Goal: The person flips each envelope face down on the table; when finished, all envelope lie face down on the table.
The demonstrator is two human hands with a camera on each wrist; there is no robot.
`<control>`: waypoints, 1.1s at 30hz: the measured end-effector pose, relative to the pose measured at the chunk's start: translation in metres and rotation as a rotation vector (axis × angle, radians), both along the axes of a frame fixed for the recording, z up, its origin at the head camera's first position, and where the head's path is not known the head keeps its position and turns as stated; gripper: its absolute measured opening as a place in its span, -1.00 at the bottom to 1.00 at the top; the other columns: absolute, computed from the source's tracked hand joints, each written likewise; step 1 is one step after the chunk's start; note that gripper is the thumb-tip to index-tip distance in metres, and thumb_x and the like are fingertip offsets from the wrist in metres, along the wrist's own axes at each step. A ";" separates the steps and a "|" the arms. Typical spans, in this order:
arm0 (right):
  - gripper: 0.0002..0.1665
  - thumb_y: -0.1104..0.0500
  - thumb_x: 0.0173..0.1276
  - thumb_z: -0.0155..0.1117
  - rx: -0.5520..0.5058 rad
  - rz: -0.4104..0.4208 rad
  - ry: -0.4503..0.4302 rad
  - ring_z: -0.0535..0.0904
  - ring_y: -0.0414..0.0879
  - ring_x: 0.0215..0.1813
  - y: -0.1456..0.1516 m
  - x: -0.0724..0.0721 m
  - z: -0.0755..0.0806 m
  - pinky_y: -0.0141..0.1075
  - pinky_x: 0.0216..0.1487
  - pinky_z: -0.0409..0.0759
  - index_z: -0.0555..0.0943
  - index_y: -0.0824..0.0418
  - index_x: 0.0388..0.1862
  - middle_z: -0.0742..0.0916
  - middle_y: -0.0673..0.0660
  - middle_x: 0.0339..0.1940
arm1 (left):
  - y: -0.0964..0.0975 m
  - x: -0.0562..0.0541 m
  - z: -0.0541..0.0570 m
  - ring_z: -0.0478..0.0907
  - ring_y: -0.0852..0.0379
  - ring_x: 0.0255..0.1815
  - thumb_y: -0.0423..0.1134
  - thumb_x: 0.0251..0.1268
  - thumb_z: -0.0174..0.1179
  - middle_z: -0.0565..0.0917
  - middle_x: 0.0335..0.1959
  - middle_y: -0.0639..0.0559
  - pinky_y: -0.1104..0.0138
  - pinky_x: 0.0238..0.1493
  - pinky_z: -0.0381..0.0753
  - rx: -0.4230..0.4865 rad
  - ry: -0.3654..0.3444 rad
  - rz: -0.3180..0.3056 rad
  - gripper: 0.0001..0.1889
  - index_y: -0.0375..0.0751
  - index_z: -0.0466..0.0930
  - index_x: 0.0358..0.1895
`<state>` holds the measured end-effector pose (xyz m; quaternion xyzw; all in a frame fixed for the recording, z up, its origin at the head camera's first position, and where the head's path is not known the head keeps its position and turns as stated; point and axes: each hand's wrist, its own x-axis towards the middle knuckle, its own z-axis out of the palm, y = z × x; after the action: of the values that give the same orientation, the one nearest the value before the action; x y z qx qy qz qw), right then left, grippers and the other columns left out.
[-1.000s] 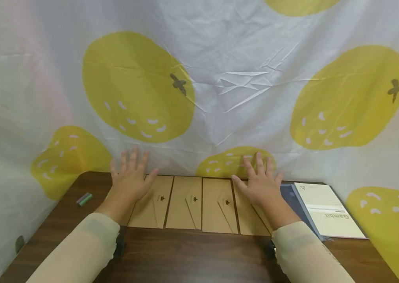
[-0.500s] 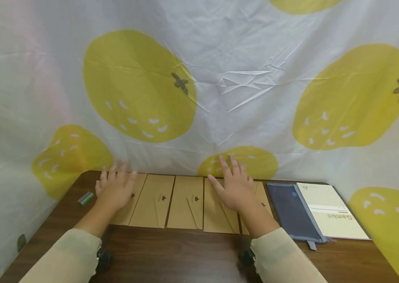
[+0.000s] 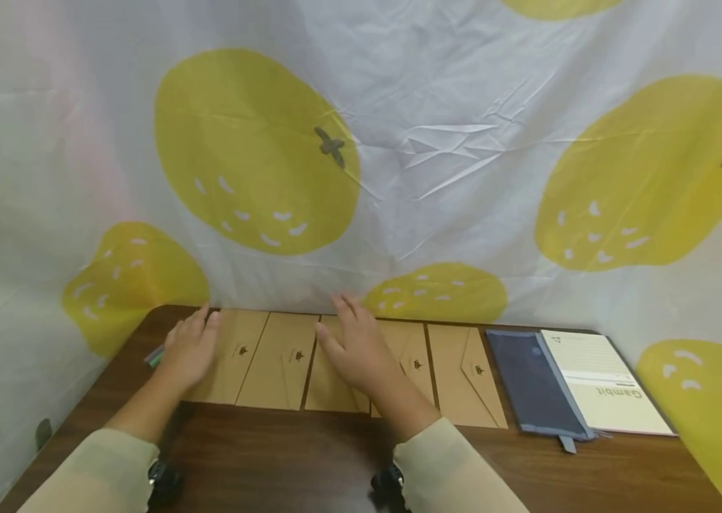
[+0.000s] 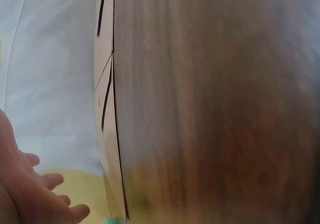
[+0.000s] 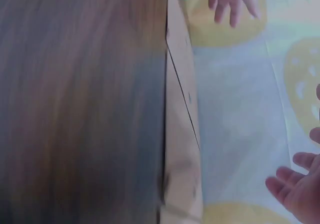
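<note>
Several brown kraft envelopes lie side by side in a row along the table's back, each marked with a small black crown. My left hand hovers at the outer side of the leftmost envelope, fingers extended. Over the middle envelope is my right hand, its thumb spread from the fingers. The rightmost envelope shows its slanted flap in full. Both wrist views show bare fingers above the envelopes, nothing held: the left hand at lower left, the right hand at lower right.
Right of the row lies a dark blue zip pouch, next to a cream notebook printed "Gambit". Small green and purple sticks lie at the left, partly behind my left hand. A lemon-print cloth hangs behind the wooden table.
Both hands have moved left and lower in the head view, the right hand from the rightmost envelopes to the middle one. The right-hand envelopes and the pouch are now uncovered.
</note>
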<state>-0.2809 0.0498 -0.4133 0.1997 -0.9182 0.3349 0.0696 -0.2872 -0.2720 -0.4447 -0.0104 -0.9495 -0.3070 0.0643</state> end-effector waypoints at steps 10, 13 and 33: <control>-0.17 -0.35 0.69 -0.08 -0.292 0.138 -0.278 0.43 0.14 0.64 -0.063 0.003 -0.013 0.19 0.55 0.50 0.11 -0.11 0.79 0.42 0.11 0.71 | -0.019 0.007 0.000 -0.18 -0.60 0.71 0.31 0.68 -0.80 -0.09 0.73 -0.51 -0.49 0.63 -0.28 0.095 -0.145 -0.038 -0.05 -0.48 -0.19 0.71; -0.23 -0.32 0.70 -0.05 -0.366 0.127 -0.353 0.49 0.09 0.60 -0.077 0.002 -0.017 0.13 0.47 0.60 0.20 -0.13 0.75 0.51 0.08 0.65 | -0.024 0.008 -0.003 -0.18 -0.60 0.72 0.32 0.69 -0.77 -0.08 0.73 -0.49 -0.48 0.64 -0.26 0.104 -0.159 -0.043 -0.05 -0.48 -0.15 0.71; -0.32 0.13 0.71 0.03 -0.874 0.080 -0.767 0.65 0.27 0.41 -0.124 -0.016 -0.040 0.03 0.44 0.66 0.24 0.32 0.70 0.65 0.46 0.40 | -0.037 0.009 -0.004 0.18 -0.60 0.61 0.36 0.64 -0.79 0.19 0.64 -0.57 -0.38 0.57 0.26 0.242 -0.295 -0.035 0.02 -0.56 -0.15 0.68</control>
<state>-0.2967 -0.0737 -0.4536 0.0513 -0.6462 0.7335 -0.2044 -0.2780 -0.3085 -0.4490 0.0258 -0.9045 -0.4181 -0.0802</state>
